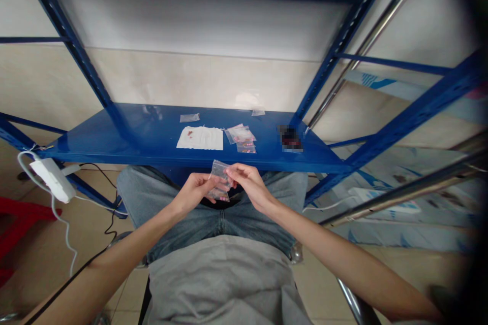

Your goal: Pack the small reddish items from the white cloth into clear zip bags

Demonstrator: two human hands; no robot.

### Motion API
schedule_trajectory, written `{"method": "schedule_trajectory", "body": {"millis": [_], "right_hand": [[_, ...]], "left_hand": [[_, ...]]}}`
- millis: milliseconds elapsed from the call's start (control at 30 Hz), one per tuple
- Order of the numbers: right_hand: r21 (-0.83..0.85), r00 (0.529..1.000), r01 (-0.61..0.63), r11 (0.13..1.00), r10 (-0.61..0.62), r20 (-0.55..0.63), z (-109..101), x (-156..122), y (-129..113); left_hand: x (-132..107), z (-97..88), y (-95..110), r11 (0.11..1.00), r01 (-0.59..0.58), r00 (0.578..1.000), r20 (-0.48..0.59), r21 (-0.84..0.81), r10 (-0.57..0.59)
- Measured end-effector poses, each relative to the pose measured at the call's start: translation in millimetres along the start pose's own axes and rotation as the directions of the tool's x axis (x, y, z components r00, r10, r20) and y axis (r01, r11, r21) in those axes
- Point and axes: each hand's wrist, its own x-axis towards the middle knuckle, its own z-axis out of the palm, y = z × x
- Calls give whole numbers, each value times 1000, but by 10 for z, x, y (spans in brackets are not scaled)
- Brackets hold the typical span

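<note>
Over my lap, just off the front edge of the blue shelf (152,151), I hold a small clear zip bag (220,166) between both hands. My left hand (198,186) grips its left side with the fingers closed. On its right side, my right hand (246,179) pinches the plastic near the top. Small pinkish bits show at the bag's bottom; what they are is too small to tell. Beyond my hands lies a white cloth pouch (206,139) with a few reddish bits on it. To its right several clear bags (243,135) with small colourful contents overlap in a pile.
A clear bag (189,118) lies behind the pouch, and another (258,111) near the back edge. At the shelf's right sits a dark, blurred-out object (290,138). A white power strip (53,179) with cables hangs at the left. Blue uprights (324,61) frame the shelf.
</note>
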Motion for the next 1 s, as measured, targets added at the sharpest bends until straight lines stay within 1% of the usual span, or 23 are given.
{"method": "schedule_trajectory", "body": {"millis": [100, 167, 267, 333, 400, 600, 700, 800, 900, 1000], "right_hand": [[9, 1000, 15, 1000, -15, -5, -40, 15, -6], [-19, 999, 24, 1000, -24, 26, -52, 11, -30], [-66, 997, 25, 998, -20, 74, -40, -15, -70], [-89, 996, 16, 996, -8, 86, -24, -32, -87], [-108, 996, 6, 994, 3, 86, -15, -39, -96], [-129, 996, 33, 991, -22, 81, -14, -38, -151], [-134, 996, 59, 989, -49, 74, 23, -56, -188], [-127, 996, 92, 988, -91, 15, 71, -85, -213], [-119, 993, 107, 987, -112, -38, 72, -101, -218], [-125, 993, 116, 985, -117, -1, 18, -89, -201]], "left_hand": [[3, 7, 38, 999, -35, 999, -37, -13, 34], [13, 8, 48, 997, -80, 990, -118, -7, 78], [32, -21, 50, 984, -177, 947, -274, -7, 168], [45, -58, 48, 974, -226, 925, -309, 18, 221], [58, -94, 42, 967, -244, 917, -309, 65, 252], [89, -116, -2, 960, -239, 918, -289, 144, 272], [106, -116, 18, 955, -251, 906, -309, 160, 290], [114, -120, 68, 946, -271, 898, -307, 175, 314], [98, -114, 101, 939, -294, 897, -288, 179, 336], [67, -102, 101, 941, -301, 910, -251, 153, 332]]}}
